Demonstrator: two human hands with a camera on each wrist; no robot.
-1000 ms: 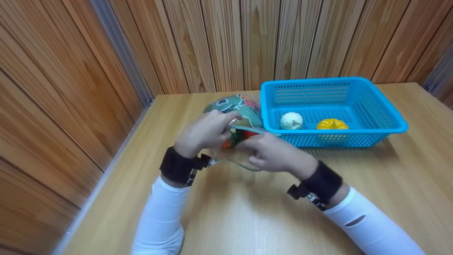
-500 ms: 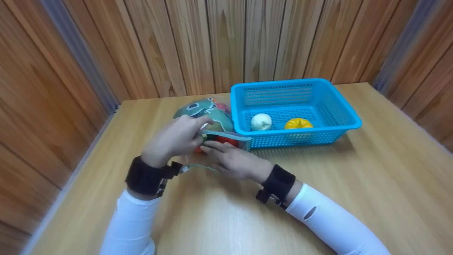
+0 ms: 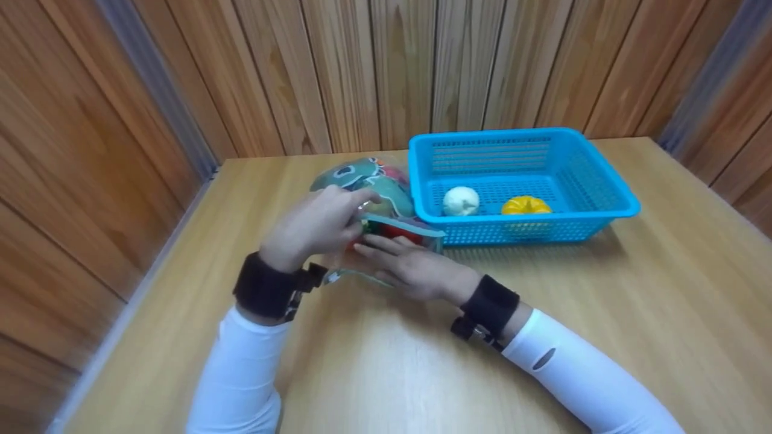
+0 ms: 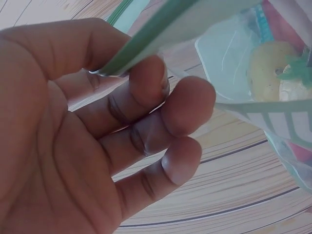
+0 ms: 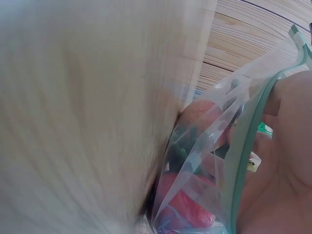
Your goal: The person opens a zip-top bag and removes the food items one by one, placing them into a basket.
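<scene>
A clear zip bag (image 3: 386,191) with a green print lies on the table, its mouth facing me. My left hand (image 3: 319,222) pinches the bag's green zip edge (image 4: 146,36) between thumb and index finger, the other fingers loosely bent. Into the mouth reaches my right hand (image 3: 416,268), fingers stretched out against the contents; its fingertips are partly hidden. A red item (image 3: 398,231) shows beside those fingers. Through the plastic, the left wrist view has a yellowish round item (image 4: 268,68), and the right wrist view a pinkish-red one (image 5: 187,204).
A blue plastic basket (image 3: 470,232) stands right of the bag, close against it. Inside it are a white bulb-like vegetable (image 3: 461,200) and a yellow pumpkin (image 3: 526,205). Wood-panelled walls (image 3: 404,72) close off the table's (image 3: 374,361) back and left.
My right hand has moved left into the bag's mouth, and its fingers have straightened. The left hand keeps hold of the zip edge. The head view has shifted.
</scene>
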